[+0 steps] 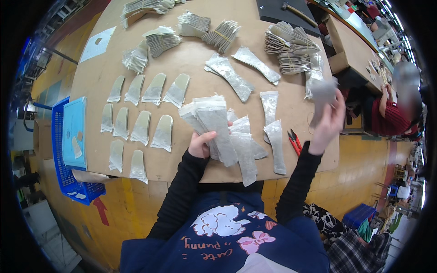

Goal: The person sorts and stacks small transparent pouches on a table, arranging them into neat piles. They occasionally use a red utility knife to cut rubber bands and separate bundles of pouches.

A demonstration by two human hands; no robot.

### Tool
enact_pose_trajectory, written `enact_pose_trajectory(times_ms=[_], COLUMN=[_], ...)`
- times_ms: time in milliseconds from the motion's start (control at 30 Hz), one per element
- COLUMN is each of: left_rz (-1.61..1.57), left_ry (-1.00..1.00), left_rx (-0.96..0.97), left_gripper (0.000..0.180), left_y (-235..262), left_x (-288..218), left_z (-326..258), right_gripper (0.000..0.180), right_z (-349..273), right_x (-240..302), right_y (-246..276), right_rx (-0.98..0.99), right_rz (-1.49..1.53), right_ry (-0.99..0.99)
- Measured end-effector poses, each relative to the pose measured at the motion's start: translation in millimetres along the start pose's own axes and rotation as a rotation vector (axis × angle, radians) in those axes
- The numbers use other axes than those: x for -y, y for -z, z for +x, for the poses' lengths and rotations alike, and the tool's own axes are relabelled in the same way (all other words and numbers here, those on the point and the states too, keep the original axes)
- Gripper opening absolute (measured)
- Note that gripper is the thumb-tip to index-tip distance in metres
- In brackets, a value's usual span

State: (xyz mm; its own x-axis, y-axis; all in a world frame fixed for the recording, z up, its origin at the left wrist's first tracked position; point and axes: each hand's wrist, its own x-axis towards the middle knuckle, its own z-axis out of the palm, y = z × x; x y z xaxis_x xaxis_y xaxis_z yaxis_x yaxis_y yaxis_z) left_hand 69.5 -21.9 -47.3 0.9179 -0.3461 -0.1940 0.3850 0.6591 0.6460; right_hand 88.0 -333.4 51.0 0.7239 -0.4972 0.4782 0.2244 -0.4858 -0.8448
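A large brown table (191, 59) fills most of the view, with a blue crate (68, 182) just off its left edge. On the left part of the table, grey tapered pieces (141, 125) lie flat in 3 rough rows. Along the far edge sit bundled stacks of pieces (291, 48), some fanned out. Near the middle lie long silvery strips (234, 77), and more of them lie overlapping close to the person.

The left hand (201, 144) grips a fanned bunch of strips (211, 118) just above the near edge of the table, thumb over the front. The right hand (328, 120) is raised over the table's right side, pinching 1 blurred grey piece (322, 93) between its fingers. Small red snips (295, 140) lie on the table just beside the right wrist.
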Motion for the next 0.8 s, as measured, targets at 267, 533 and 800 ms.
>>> enact_pose_trajectory(times_ms=[267, 533, 800], left_rz=[-0.320, -0.435, -0.418], left_ry=[-0.037, -0.108, -0.107], left_rx=[-0.066, -0.121, -0.117], left_gripper=[0.067, 0.066, 0.066], left_y=[12, 17, 19], left_x=[-4, -1, -1], left_z=[5, 8, 8], right_gripper=[0.060, 0.054, 0.041], right_z=[-3, 3, 4], right_x=[-116, -81, -79], right_y=[-25, -26, -20], right_rx=[0.358, 0.312, 0.236], right_rz=[-0.947, -0.533, -0.341], right_ry=[0.228, 0.040, -0.017])
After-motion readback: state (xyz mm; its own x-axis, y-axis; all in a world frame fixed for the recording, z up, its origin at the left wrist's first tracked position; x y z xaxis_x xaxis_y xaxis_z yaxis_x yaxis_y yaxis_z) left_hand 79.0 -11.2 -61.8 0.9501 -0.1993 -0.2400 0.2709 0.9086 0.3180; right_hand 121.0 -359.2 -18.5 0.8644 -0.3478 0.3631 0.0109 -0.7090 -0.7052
